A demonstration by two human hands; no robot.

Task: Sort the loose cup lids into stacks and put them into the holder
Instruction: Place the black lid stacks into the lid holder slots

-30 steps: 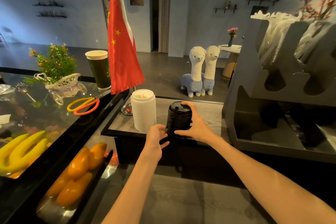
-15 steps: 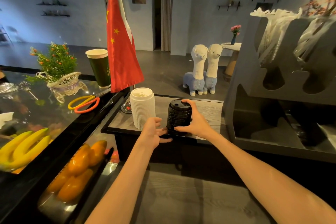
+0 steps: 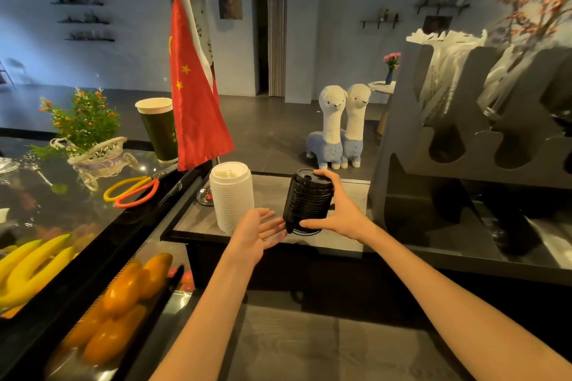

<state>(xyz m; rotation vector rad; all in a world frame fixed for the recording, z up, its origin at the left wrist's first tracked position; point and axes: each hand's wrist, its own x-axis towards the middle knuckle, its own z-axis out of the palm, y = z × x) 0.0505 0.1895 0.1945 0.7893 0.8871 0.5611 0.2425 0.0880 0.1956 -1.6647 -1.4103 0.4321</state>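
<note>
A tall stack of black cup lids (image 3: 308, 198) is tilted on the grey wooden counter (image 3: 272, 185), its near bottom edge lifted. My right hand (image 3: 337, 210) grips this stack, fingers over its top and thumb at its base. My left hand (image 3: 258, 230) lies palm up with straight fingers, the fingertips touching the stack's lower left edge. A stack of white lids (image 3: 232, 195) stands upright just left of the black one. The dark grey holder (image 3: 483, 145) with cut-out slots rises at the right.
A red flag (image 3: 195, 96) on a pole and a green paper cup (image 3: 158, 130) stand behind the white lids. Scissors (image 3: 133, 190) and a plant basket (image 3: 89, 145) lie on the glass case at left, with bananas (image 3: 28, 269) and oranges below. White bags fill the holder's top.
The black stack has tipped and its base has come off the counter. My left hand has turned palm up and opened under the stack's lower edge.
</note>
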